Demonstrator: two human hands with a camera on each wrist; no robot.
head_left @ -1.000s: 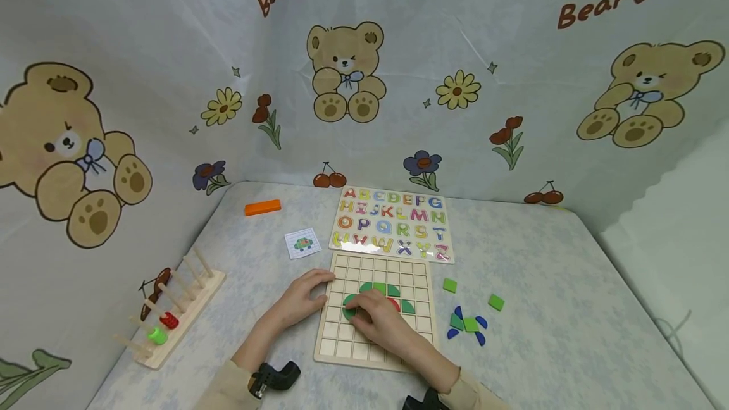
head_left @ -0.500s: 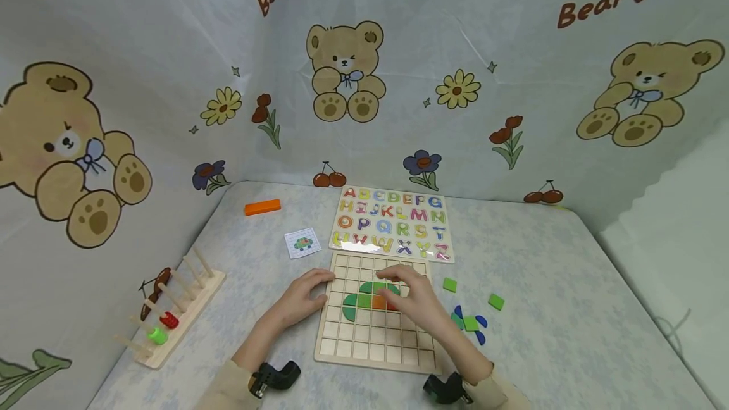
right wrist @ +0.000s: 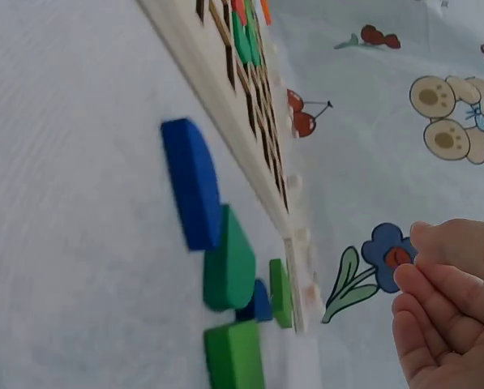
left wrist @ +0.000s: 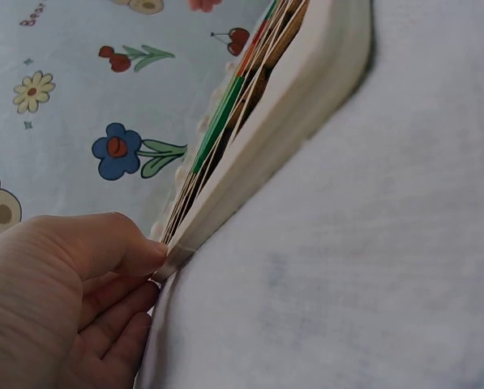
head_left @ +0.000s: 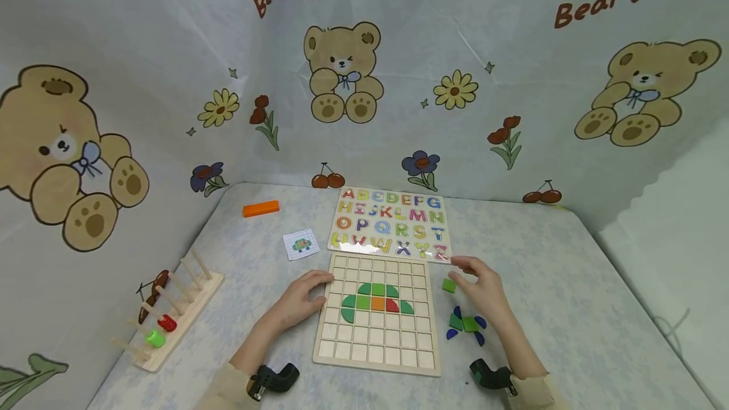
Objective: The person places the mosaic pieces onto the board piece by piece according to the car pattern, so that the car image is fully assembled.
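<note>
My left hand (head_left: 300, 299) rests at the left side of a wooden grid board (head_left: 377, 353), its fingertips touching the edge; the left wrist view shows the thumb and fingers right at the board's rim (left wrist: 225, 207). On the board, green quarter-rounds (head_left: 348, 315), green squares, an orange square (head_left: 378, 304) and a red quarter-round (head_left: 392, 305) form a turtle-like shape. My right hand (head_left: 484, 286) hovers right of the board with nothing in it, thumb and fingers apart, beside a loose green square (head_left: 448, 285). Blue pieces (right wrist: 191, 182) and green pieces (right wrist: 229, 263) lie below it.
An alphabet puzzle board (head_left: 390, 223) lies against the grid board's far edge. A pattern card (head_left: 301, 244) and an orange bar (head_left: 261, 209) lie at the back left. At the left stands a peg rack (head_left: 188, 315) with red and green beads. A bear-print cloth (head_left: 393, 144) hangs behind.
My right hand has left the pieces on the board and moved right, over to the loose green square. An orange square and the red piece now show uncovered. My left hand stays put.
</note>
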